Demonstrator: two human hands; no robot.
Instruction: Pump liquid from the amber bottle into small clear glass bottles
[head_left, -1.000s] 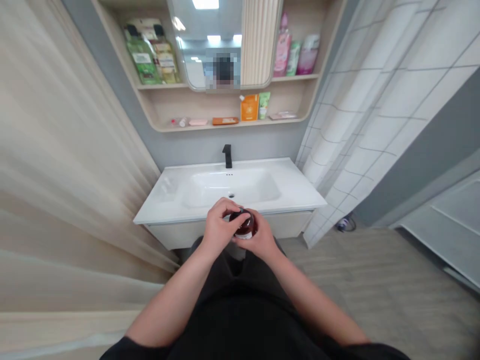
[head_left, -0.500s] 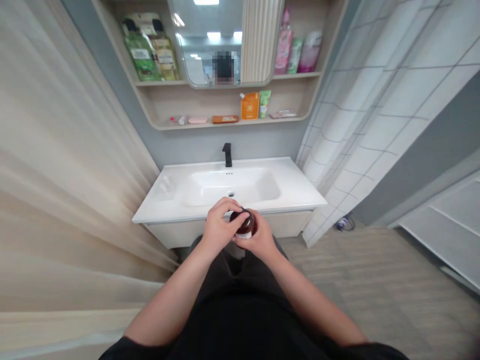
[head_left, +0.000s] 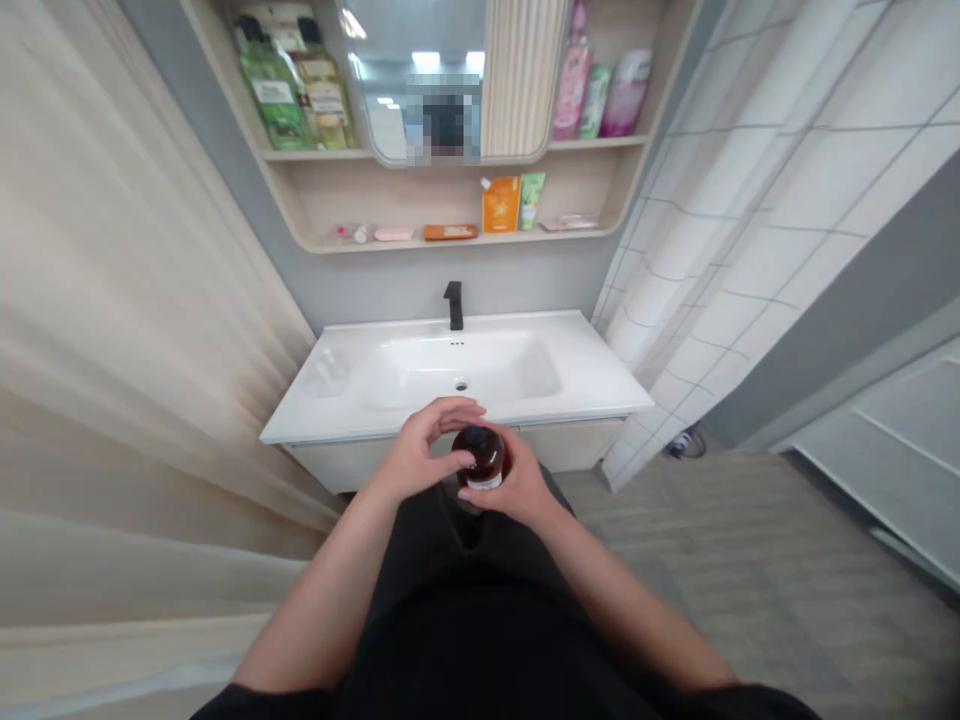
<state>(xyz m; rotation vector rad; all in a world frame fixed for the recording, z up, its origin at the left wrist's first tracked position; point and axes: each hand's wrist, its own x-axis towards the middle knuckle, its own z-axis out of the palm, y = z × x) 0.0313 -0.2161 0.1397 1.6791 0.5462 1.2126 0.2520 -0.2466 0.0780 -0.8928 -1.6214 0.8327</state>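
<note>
Right grip [head_left: 521, 482] around bottle [head_left: 488, 457], left grip [head_left: 420, 450] parted

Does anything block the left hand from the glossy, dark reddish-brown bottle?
Nothing visible stands between the bare left hand and the rounded, glossy, dark reddish-brown bottle with a white label. The bare right hand holds the bottle from the other side.

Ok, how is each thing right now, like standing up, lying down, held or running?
Brown bottle: held top up; can't tell if it's shut
Right hand: wrapped around the bottle
Left hand: thumb and fingers apart, by the bottle's top
Black faucet: no running water visible
Orange pouch: standing
Green tube: standing
Orange packet: lying down
</note>
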